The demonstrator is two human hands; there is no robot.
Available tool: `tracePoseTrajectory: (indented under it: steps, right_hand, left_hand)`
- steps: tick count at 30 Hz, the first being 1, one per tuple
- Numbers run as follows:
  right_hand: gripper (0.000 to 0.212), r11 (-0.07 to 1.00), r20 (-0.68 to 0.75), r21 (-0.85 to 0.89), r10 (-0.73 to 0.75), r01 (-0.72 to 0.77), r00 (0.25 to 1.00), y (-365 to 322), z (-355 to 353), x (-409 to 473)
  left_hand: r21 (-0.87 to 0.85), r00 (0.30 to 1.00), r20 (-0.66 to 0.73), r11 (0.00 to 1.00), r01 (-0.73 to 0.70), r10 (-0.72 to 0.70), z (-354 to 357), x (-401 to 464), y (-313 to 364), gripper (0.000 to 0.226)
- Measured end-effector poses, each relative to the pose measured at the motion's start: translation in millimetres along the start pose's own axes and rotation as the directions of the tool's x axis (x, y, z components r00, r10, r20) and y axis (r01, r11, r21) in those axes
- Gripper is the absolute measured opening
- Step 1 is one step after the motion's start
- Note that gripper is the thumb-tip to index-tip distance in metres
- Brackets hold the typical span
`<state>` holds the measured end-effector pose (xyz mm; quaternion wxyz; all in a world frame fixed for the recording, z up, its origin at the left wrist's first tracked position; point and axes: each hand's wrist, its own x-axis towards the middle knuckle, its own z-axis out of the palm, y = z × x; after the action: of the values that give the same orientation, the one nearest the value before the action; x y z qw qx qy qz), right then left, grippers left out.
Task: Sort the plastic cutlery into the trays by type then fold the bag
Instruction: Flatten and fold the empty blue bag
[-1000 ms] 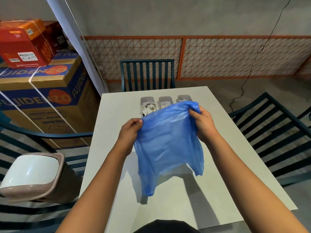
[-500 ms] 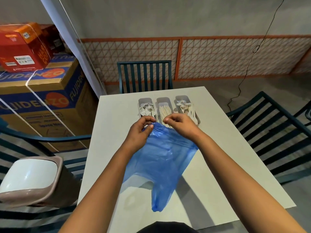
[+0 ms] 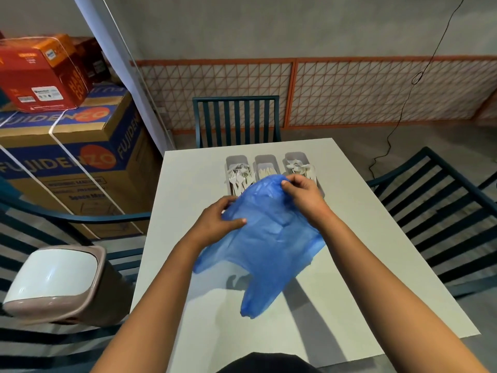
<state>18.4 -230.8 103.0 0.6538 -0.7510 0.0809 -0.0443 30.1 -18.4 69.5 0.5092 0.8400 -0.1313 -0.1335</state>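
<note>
white table [image 3: 376, 238], teal chairs [image 3: 236, 119], stacked boxes [image 3: 67, 146], concrete wall [image 3: 269, 28]

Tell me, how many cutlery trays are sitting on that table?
3, side by side at the table's far end: the left tray with forks, the middle tray, and the right tray. The blue bag hides their near ends.

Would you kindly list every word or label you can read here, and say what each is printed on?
"FUJIDENZO": repeated along the blue band of the large brown cardboard box.
"Space M…": cut-off black print on that box's side; the lines above it are blurred.
Orange-red carton on top: side lettering and white labels too blurred to read.
</note>
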Motion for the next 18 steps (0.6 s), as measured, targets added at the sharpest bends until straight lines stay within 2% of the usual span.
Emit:
tracePoseTrajectory:
  steps: [2,3,5,10,12,14,16,18]
  right_hand:
    - [0.029,1.000,-0.097,-0.029,-0.015,0.012,0.995,4.6,-10.5,5.2]
    - [0.031,0.997,-0.140,-0.073,-0.032,0.022,0.990,7.6,-16.0,8.2]
    - [0.033,0.989,-0.213,-0.147,-0.054,0.023,0.976,12.8,-26.2,12.8]
    - [0.024,0.990,-0.312,-0.139,-0.057,0.014,0.948,19.6,-36.2,12.7]
    - [0.016,0.996,-0.252,-0.092,-0.038,0.016,0.967,18.8,-36.3,8.6]
    - [0.006,0.997,-0.050,-0.063,0.032,-0.035,0.998,16.4,-37.5,4.8]
    - [0.012,0.971,0.096,-0.217,0.119,-0.096,0.988,15.2,-39.4,3.2]
    - [0.012,0.918,0.052,-0.375,0.158,-0.127,0.986,15.7,-39.5,5.4]
  left_hand:
    - [0.087,0.998,-0.041,0.994,0.059,-0.055,-10.3,-0.9,-9.6,0.023]
    - [0.059,0.993,-0.085,0.995,0.081,-0.076,-13.9,-1.0,-11.6,0.015]
    - [-0.013,0.979,-0.170,0.994,0.110,-0.110,-19.7,-1.6,-10.7,0.017]
    - [-0.048,0.958,-0.276,0.997,0.064,-0.075,-29.9,0.4,0.3,0.016]
    - [-0.078,0.953,-0.296,0.996,0.048,-0.069,-30.0,0.0,3.6,0.019]
    - [-0.057,0.967,-0.241,0.996,0.066,-0.078,-32.4,0.3,8.4,0.018]
    - [0.155,0.988,-0.095,0.979,0.134,-0.121,-37.5,1.9,12.1,0.027]
    - [0.388,0.984,0.014,0.908,0.161,-0.180,-41.5,3.6,15.4,0.028]
